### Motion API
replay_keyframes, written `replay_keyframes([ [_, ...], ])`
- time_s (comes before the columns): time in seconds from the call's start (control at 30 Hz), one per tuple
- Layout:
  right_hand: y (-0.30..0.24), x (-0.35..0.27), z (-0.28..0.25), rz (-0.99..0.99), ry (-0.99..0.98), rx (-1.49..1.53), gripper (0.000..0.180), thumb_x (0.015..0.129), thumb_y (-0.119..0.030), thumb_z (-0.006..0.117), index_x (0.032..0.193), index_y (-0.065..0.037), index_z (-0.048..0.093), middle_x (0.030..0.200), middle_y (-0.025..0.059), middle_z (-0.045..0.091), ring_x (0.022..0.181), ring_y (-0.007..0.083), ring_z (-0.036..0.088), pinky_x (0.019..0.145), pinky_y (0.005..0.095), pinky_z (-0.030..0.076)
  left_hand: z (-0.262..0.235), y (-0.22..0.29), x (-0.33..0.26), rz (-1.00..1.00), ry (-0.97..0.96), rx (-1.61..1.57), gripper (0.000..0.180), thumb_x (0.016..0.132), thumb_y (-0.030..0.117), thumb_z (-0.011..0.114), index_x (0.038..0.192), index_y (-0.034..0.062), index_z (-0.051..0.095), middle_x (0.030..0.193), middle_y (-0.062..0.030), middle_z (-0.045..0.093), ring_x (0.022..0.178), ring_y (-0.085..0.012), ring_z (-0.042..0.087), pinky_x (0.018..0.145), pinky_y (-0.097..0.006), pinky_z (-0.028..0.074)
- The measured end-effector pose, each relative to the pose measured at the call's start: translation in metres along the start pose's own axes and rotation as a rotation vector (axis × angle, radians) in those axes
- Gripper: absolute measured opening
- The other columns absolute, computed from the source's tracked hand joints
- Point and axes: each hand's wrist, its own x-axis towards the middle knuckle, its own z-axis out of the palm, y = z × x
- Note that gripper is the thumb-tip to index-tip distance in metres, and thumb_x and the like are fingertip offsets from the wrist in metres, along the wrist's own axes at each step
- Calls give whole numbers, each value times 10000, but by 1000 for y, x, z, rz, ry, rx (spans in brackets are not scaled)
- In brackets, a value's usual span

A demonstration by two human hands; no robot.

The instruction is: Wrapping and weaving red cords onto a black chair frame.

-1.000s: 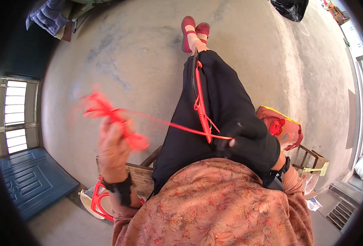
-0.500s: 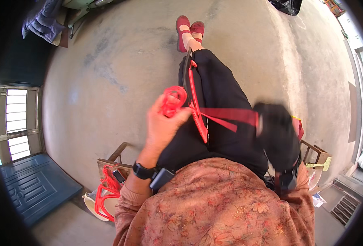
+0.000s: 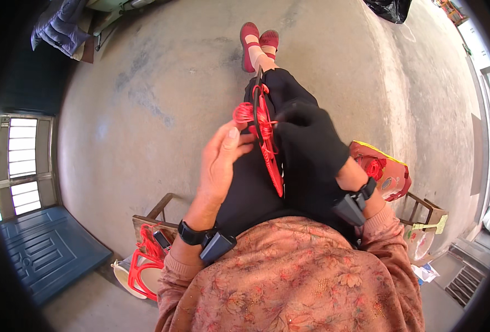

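Across my lap stands a dark curved frame (image 3: 257, 91), seen nearly edge-on, with red plastic strap (image 3: 274, 171) laced along it. A loose red strap coil (image 3: 244, 112) bunches at the frame's left side. My bare left hand (image 3: 218, 157) is just below that coil, its thumb and fingers apart; the fingertips lie close to the coil and frame. My right hand (image 3: 311, 138), in a black glove, is at the frame's right side. Its fingertips pinch a short bit of red strap there. The glove hides part of the strap.
A red bag (image 3: 386, 188) with red strap inside stands at my right, by a wooden bench end (image 3: 430, 213). At my left, a red looped piece (image 3: 140, 276) lies over a pale bucket (image 3: 124, 271). A blue panelled door (image 3: 51, 249) is further left.
My right hand has come back from the far right to the frame, and the long strap it drew out no longer stretches across. My left fingers have loosened around the coil.
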Motion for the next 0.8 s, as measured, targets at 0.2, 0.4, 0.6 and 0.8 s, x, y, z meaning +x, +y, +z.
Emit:
replay_keyframes([
  [0.2,12,-2,-1,198,-123,109,126,849,-95,625,945,-13,619,855,35,597,770,82,550,696,236,451,17,-15,6,-70,-70,-276,321,1007,277,438,1129,5,558,1106,-119,624,996,-197,618,869,-347,489],
  [0.4,0,-21,-8,522,197,926,117,814,-74,696,871,-20,609,813,66,629,748,152,610,683,280,479,-6,-13,-1,-13,139,-171,289,994,262,457,1086,7,558,965,-136,658,844,-201,652,752,-326,536],
  [0.6,-59,-58,-27,178,242,758,150,836,-128,674,899,-10,606,866,65,622,693,134,594,651,254,466,-6,23,-23,-173,-470,-417,445,975,429,420,1058,11,548,1039,-198,622,862,-246,647,624,-319,542],
  [0.8,-62,-114,-80,130,-379,537,171,786,-48,693,930,-2,615,914,54,633,831,135,608,732,273,480,38,45,-23,-242,-248,-1012,518,927,523,481,1088,37,559,1082,-157,587,891,-227,591,589,-293,498],
])
